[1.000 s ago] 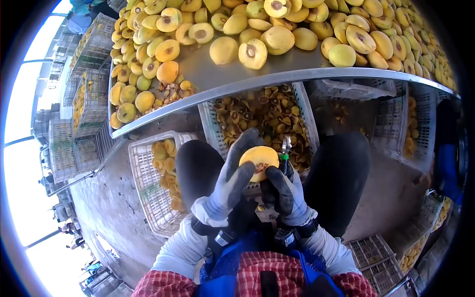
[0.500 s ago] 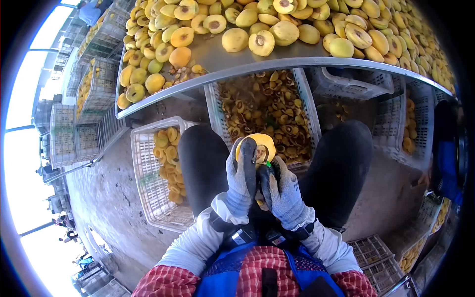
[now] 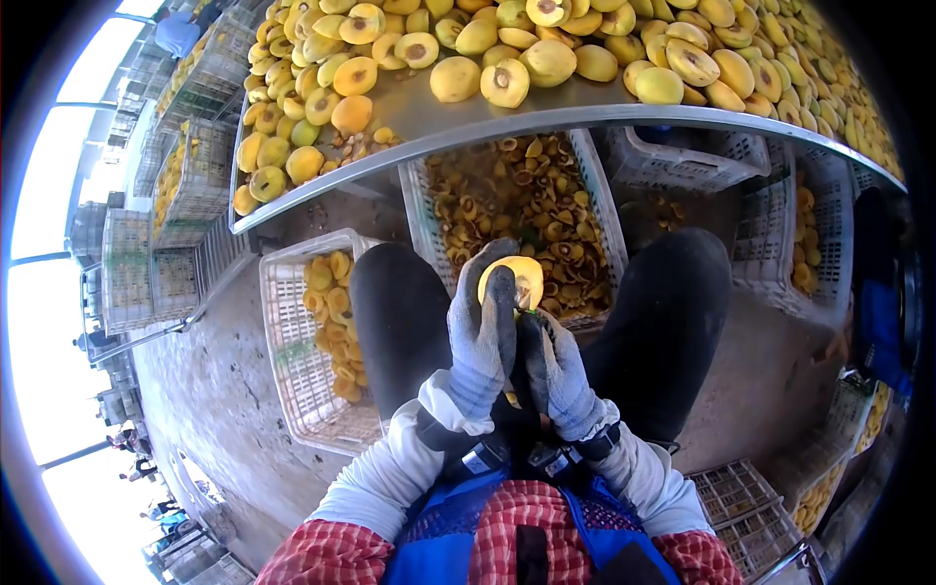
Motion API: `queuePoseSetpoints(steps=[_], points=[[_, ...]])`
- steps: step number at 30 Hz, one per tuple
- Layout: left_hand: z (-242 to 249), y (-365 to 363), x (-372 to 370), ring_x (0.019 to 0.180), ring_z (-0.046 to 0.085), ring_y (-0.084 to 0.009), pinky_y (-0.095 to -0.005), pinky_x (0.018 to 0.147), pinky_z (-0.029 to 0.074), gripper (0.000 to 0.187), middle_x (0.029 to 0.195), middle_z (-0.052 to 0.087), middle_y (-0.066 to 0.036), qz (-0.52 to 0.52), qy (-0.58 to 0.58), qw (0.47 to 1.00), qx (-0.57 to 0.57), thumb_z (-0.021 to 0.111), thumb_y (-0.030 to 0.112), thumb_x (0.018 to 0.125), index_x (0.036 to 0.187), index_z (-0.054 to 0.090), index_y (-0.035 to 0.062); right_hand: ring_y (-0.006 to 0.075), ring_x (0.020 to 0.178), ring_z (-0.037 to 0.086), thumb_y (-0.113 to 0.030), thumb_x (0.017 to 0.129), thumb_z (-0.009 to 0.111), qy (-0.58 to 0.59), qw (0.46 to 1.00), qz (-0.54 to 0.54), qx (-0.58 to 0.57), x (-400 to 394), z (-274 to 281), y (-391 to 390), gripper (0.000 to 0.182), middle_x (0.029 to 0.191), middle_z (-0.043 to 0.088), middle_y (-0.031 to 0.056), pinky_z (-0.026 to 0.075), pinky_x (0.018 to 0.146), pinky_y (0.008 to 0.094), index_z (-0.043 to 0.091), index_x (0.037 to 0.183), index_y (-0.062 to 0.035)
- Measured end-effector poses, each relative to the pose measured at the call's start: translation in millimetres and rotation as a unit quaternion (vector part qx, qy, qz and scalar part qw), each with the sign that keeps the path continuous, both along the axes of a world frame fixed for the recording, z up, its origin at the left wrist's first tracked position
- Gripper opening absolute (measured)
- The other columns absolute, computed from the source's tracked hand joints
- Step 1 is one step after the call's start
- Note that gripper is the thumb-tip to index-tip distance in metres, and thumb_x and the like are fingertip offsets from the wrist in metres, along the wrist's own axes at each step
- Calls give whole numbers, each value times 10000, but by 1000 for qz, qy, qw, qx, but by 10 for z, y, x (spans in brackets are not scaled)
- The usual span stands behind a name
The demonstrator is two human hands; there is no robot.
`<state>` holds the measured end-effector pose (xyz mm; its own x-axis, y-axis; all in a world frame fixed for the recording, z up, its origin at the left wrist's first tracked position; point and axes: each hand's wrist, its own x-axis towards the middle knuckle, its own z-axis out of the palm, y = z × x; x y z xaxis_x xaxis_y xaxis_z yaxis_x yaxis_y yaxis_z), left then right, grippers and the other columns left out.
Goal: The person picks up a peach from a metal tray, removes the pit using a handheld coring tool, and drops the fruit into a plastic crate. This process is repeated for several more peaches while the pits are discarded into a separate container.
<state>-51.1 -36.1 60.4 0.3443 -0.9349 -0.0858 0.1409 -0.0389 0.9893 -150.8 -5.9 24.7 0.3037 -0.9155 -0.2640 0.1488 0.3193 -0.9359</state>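
At nine o'clock you have stacked crates [image 3: 136,265], a strip of floor [image 3: 219,390] running down to eight, then the white crate [image 3: 295,366]. Your left hand [image 3: 478,356] grips the fruit [image 3: 527,277] at centre; your right hand [image 3: 565,385] sits just below, its hold impossible to tell. The counter's edge [image 3: 546,121] arches across twelve, apart from your hands; more crates [image 3: 837,268] stand at three.

no readable text, labels, numbers or signs (at this size)
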Motion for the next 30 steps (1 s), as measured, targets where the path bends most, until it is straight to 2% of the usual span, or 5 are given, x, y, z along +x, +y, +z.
queuePoseSetpoints(steps=[5,13,19,22,30], points=[[-74,21,37,867,553,-103,-232,788,458,243,965,600,-54,-24,-8,1000,15,526,195,956,1079,571,-10,279,943,569,-124,922,523,-2,999,44,-1,-18,-231,120,317,1049,583,181,455,812,337,499,1185,51],[-199,-27,148,790,561,-108,-240,711,460,208,858,597,-50,-87,-66,992,58,606,163,905,1028,579,-3,106,507,507,-391,984,420,-27,996,84,-12,-81,30,4,345,717,569,33,424,473,217,537,974,-67],[-151,-150,197,752,601,-170,-271,710,474,197,828,621,-91,-163,-310,936,-13,586,187,901,1003,596,18,95,364,378,-558,941,389,-342,833,85,427,-135,-64,-18,488,541,409,-6,323,322,216,542,844,-105],[-377,-95,289,789,585,-137,-256,735,470,207,846,623,-67,-236,-28,971,36,565,187,917,1014,596,7,83,364,365,-551,945,385,-486,731,136,459,-141,-2,20,499,538,390,-6,307,306,203,555,832,-95],[-360,95,213,759,588,-124,-244,688,473,349,881,641,-49,-82,324,925,180,491,332,959,996,627,13,66,361,282,-550,951,376,-566,666,180,451,-62,-47,15,503,515,342,-27,233,323,200,533,845,-85]])
